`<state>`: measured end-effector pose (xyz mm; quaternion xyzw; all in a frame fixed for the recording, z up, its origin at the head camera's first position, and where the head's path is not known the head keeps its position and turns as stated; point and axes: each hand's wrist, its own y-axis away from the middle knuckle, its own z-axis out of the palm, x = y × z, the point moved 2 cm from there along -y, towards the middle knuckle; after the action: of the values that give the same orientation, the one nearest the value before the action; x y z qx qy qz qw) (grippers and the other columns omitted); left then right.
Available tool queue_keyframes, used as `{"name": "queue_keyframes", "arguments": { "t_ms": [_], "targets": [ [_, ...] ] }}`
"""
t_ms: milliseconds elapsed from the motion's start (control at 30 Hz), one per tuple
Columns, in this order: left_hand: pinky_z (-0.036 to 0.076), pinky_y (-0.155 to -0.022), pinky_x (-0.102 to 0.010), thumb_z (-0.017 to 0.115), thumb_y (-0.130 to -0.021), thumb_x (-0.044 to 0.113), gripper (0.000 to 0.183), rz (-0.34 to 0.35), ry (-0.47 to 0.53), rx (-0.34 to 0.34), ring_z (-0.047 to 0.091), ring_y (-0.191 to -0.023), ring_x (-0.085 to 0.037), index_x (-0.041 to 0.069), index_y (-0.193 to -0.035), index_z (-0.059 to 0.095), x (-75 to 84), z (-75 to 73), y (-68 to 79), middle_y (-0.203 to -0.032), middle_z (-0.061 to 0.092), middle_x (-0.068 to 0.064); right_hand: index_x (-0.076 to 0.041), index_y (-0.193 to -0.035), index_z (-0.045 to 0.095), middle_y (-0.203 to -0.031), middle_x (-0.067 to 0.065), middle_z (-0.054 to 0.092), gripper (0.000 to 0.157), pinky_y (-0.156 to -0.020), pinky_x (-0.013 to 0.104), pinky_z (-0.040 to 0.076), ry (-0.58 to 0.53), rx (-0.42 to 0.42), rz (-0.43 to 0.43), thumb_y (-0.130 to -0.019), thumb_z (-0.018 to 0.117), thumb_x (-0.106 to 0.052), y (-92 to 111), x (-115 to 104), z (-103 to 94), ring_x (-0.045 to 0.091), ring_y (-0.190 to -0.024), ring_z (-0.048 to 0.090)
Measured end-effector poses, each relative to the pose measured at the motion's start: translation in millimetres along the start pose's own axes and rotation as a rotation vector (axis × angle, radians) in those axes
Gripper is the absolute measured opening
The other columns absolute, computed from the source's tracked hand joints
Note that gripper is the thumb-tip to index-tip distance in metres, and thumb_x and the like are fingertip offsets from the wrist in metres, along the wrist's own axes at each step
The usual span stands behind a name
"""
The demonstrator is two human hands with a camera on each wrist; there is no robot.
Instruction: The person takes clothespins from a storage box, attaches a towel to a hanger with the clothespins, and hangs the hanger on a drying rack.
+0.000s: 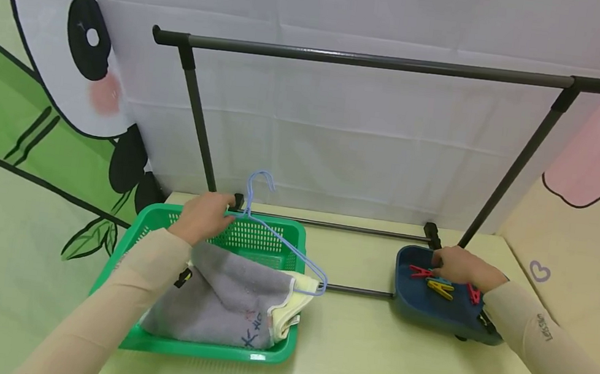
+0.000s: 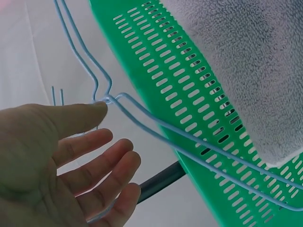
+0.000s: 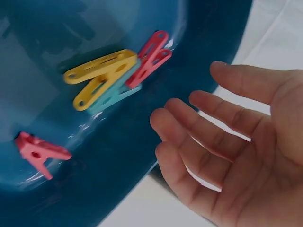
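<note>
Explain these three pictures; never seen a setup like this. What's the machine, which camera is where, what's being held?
There's no machine: a person works with two bare hands. The wide picture comes from a camera on the head, looking down; the two close-ups come from cameras on the left and right wrists.

On the pale yellow surface are a dark rack, a green basket with a gray towel and a pale yellow cloth, and a blue bin holding clothes pegs.

The left hand holds a light-blue wire hanger; its lines look doubled, so possibly two. The right hand is at the bin, near the pegs but gripping none.
</note>
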<state>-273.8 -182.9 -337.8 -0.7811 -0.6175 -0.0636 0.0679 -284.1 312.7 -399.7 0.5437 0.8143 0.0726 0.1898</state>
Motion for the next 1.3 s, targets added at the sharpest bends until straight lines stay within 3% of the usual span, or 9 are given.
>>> {"name": "queue_keyframes", "arguments": {
  "t_ms": [200,400,733,1033,1300],
  "targets": [
    [0.046,-0.054,-0.036,0.066,-0.09,0.013,0.015,-0.004,0.001,-0.006,0.06,-0.071,-0.023,0.006,-0.103,0.063,0.6,5.9,-5.1,-0.092,0.065,-0.012,0.002,-0.1,0.065,-0.088,0.008,0.063,0.017,-0.071,0.042,0.05,0.049,-0.013,0.005,-0.089,0.064,-0.012,-1,8,4.6,0.023,-0.077,0.061],
    [0.049,-0.058,-0.039,0.063,-0.091,0.013,0.021,-0.021,-0.011,-0.028,0.062,-0.076,-0.026,0.003,-0.109,0.064,-5.0,9.1,-7.6,-0.103,0.065,-0.016,0.001,-0.094,0.065,-0.085,0.006,0.062,0.019,-0.068,0.043,0.05,0.068,-0.041,0.039,-0.085,0.07,-0.015,0,5,6.1,0.023,-0.075,0.06],
    [0.05,-0.06,-0.041,0.065,-0.09,0.015,0.019,0.004,-0.02,-0.011,0.062,-0.073,-0.025,0.003,-0.105,0.065,-4.9,11.4,-10.4,-0.098,0.066,-0.014,-0.008,-0.072,0.061,-0.067,0.0,0.055,0.013,-0.057,0.034,0.044,0.116,-0.084,0.075,-0.083,0.069,-0.008,-4,9,21.2,0.016,-0.06,0.051],
    [0.049,-0.054,-0.037,0.065,-0.09,0.014,0.012,0.027,-0.039,0.014,0.061,-0.069,-0.022,0.006,-0.099,0.067,2.8,14.4,-12.7,-0.093,0.068,-0.011,-0.01,-0.069,0.056,-0.065,0.002,0.052,0.019,-0.055,0.031,0.041,0.178,-0.099,0.086,-0.082,0.068,-0.002,-7,10,30.2,0.016,-0.058,0.048],
    [0.048,-0.055,-0.038,0.062,-0.092,0.013,0.006,0.037,0.013,0.03,0.06,-0.069,-0.022,0.008,-0.093,0.066,1.1,14.8,-16.0,-0.09,0.067,-0.01,-0.009,-0.07,0.058,-0.065,0.002,0.053,0.017,-0.053,0.029,0.042,0.142,-0.109,0.097,-0.077,0.071,0.001,-6,13,32.1,0.015,-0.057,0.048]
  ]
}}
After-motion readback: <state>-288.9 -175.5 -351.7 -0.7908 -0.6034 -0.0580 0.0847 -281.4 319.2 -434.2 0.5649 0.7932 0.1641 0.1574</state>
